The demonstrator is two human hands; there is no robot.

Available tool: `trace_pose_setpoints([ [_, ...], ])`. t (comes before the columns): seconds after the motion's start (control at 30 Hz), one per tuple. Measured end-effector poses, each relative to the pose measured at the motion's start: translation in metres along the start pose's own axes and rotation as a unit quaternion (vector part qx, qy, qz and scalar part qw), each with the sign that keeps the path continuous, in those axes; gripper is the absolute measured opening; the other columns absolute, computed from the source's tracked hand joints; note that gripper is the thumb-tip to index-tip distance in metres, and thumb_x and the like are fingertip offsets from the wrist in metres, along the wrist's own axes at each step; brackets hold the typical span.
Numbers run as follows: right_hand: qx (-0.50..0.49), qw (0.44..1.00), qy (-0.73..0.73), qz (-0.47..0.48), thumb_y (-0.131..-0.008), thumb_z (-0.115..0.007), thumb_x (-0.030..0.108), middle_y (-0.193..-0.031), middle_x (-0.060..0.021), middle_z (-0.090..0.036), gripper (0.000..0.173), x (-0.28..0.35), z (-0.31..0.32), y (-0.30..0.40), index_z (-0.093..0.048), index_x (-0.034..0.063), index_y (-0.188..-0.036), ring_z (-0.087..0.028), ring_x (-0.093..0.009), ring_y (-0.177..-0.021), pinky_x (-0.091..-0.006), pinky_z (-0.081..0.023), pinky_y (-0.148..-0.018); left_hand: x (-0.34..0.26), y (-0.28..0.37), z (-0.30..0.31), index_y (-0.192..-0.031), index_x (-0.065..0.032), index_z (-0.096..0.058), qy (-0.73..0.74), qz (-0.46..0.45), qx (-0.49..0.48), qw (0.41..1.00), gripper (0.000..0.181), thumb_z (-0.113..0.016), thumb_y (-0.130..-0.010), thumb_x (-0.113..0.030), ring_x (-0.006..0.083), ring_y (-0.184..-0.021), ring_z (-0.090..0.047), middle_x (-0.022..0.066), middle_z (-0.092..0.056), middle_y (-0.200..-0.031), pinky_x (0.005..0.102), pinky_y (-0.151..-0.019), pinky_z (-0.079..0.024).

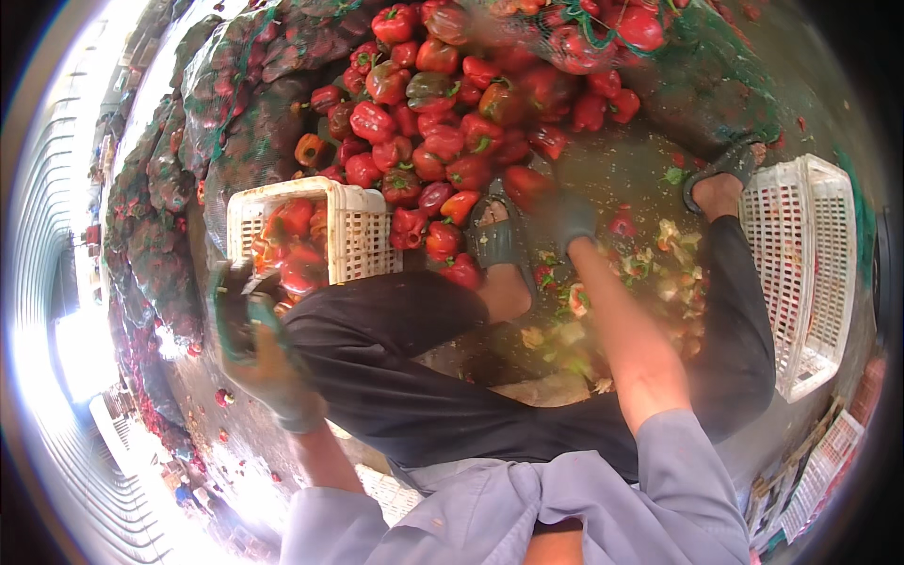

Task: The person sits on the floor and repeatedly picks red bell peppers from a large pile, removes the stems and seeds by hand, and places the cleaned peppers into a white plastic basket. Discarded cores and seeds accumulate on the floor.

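Note:
My left hand (265, 353), in a worn work glove, is raised beside a white plastic crate (364, 236) that holds red peppers (300, 265). Its fingers are curled and blurred around something dark and metallic, too unclear to name. My right hand (568, 219), also gloved and strongly blurred, reaches forward over the wet floor. A red bell pepper (526, 187) lies at its fingers; whether it is gripped cannot be told. Beyond both hands spreads a large heap of red bell peppers (441, 141), some of them partly green.
Green mesh sacks (240, 134) of peppers line the left and far side. Pepper cores and trimmings (565, 339) litter the floor between my legs. An empty-looking white crate (798, 282) stands on its side at the right. My sandalled foot (494, 236) touches the heap's edge.

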State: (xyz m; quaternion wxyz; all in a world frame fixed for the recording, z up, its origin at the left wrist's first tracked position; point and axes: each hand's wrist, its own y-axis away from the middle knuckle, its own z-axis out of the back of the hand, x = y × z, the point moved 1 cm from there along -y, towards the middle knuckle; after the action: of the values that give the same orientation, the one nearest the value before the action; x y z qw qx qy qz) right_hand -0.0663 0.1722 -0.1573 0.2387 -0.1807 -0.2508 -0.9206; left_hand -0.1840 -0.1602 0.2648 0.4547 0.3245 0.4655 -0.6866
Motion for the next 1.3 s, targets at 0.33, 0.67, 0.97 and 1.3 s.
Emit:
trace_pose_setpoints([
  [0.33,0.008,0.986,-0.157,0.049,-0.080,-0.078,0.032,-0.098,-0.0270,-0.075,0.038,0.043,0.102,0.062,-0.076,0.0015,-0.102,-0.073,-0.042,-0.100,-0.0520,-0.055,-0.089,0.048,0.126,-0.139,-0.143,0.0012,-0.058,0.374,0.473,0.150,0.784,0.041,-0.061,-0.108,-0.020,0.0243,-0.101,-0.072,0.0130,-0.071,-0.120,0.0396,-0.086,-0.061],
  [0.67,0.030,0.966,-0.199,0.163,-0.083,-0.076,0.013,-0.070,-0.0147,-0.065,0.018,0.059,0.217,0.175,-0.068,-0.0017,-0.089,-0.060,-0.025,-0.063,-0.0394,-0.051,-0.066,0.101,0.181,-0.200,-0.154,-0.0124,-0.049,0.553,0.596,0.287,0.507,0.078,-0.042,-0.106,-0.073,0.0349,-0.110,-0.071,0.0163,-0.067,-0.131,0.0505,-0.090,-0.061],
  [0.97,0.048,0.957,-0.178,0.223,-0.079,-0.082,0.010,-0.083,-0.0139,-0.069,0.022,0.023,0.246,0.244,-0.071,0.0032,-0.096,-0.068,-0.031,-0.071,-0.0400,-0.053,-0.068,0.094,0.199,-0.193,-0.150,-0.0059,-0.053,0.507,0.437,0.435,0.602,0.064,-0.073,-0.102,-0.042,0.0235,-0.114,-0.072,0.0094,-0.069,-0.136,0.0362,-0.094,-0.061],
  [1.3,-0.011,0.966,-0.195,0.168,-0.082,-0.077,0.003,-0.087,-0.0150,-0.073,0.024,0.007,0.238,0.271,-0.072,0.0027,-0.106,-0.073,-0.031,-0.079,-0.0391,-0.056,-0.076,0.051,0.189,-0.181,-0.143,-0.0029,-0.057,0.405,0.238,0.406,0.784,0.064,-0.086,-0.086,-0.009,0.0134,-0.116,-0.066,0.0057,-0.069,-0.132,0.0330,-0.103,-0.054],
])
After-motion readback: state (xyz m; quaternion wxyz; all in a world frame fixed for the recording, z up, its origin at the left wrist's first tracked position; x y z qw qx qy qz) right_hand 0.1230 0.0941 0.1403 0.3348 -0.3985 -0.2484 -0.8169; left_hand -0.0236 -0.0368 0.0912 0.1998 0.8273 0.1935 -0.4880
